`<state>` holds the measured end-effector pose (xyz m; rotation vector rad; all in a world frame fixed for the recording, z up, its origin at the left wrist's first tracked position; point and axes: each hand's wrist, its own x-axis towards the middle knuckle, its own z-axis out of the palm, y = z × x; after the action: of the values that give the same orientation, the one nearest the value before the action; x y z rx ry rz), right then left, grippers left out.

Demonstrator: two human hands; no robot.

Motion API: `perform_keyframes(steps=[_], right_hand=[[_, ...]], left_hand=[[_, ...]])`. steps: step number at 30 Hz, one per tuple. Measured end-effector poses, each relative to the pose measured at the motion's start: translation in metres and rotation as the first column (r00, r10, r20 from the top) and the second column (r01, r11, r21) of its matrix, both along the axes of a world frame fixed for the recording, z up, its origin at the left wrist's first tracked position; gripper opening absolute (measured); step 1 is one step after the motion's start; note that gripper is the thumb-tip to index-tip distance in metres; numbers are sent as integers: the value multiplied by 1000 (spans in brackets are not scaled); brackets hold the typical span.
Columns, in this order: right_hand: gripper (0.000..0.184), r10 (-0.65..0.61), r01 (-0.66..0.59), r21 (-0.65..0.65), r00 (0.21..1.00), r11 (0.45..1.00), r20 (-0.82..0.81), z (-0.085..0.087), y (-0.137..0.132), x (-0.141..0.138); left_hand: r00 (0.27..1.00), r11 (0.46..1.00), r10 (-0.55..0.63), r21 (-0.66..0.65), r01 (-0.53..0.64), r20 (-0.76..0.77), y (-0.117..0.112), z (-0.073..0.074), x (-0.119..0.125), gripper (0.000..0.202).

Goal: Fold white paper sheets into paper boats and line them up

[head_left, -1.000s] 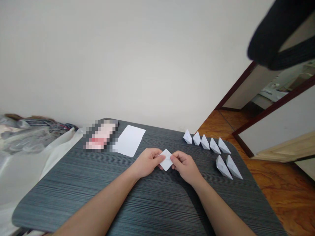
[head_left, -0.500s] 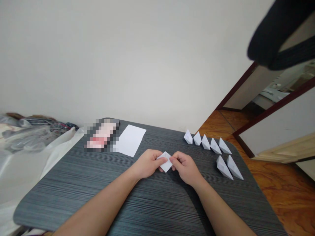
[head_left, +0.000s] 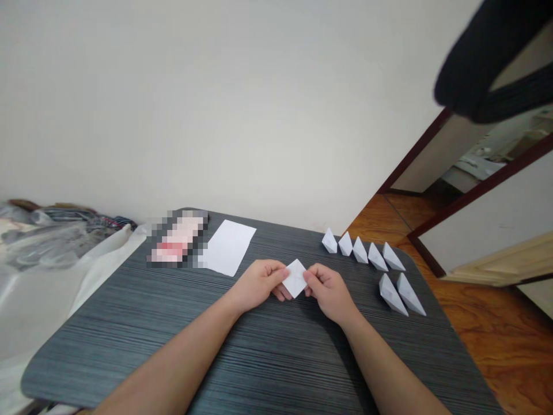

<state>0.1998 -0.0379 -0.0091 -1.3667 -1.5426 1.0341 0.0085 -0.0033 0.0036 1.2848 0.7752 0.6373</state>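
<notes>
A small folded square of white paper [head_left: 296, 279], turned like a diamond with crease lines across its face, is held above the dark table [head_left: 129, 328]. My left hand [head_left: 259, 283] pinches its left corner, thumb on top and fingers beneath. At the opposite corner my right hand [head_left: 328, 291] grips it between thumb and curled fingers. To the right stand several folded paper boats [head_left: 360, 251], five along the back edge and a nearer pair [head_left: 393, 295]. Left of my hands lies a flat white sheet of paper [head_left: 228, 246].
A pixelated pink and dark object [head_left: 177, 236] lies at the table's back left. Plastic-covered items [head_left: 69, 242] are heaped beyond the left edge. A white wall [head_left: 259, 115] rises behind the table. A black strap [head_left: 466, 75] hangs into the upper right, before a doorway.
The paper square has shifted slightly right and up. My left thumb has slid from its middle to the left corner, baring its creased face. My right hand has moved slightly right.
</notes>
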Motion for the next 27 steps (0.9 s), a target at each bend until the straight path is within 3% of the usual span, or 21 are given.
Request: perform_keyframes(steps=[9, 18, 27], right_hand=[[27, 3, -14, -84, 993, 996, -120, -5, 0, -2], [28, 53, -53, -23, 998, 998, -23, 3, -2, -3], [28, 90, -91, -29, 995, 995, -37, 1, -4, -8]], left_hand=[[994, 988, 88, 130, -79, -62, 1, -2, -2, 33], [998, 994, 57, 97, -54, -32, -1, 3, 0, 30], [993, 987, 61, 157, -45, -98, -2, 6, -3, 31]])
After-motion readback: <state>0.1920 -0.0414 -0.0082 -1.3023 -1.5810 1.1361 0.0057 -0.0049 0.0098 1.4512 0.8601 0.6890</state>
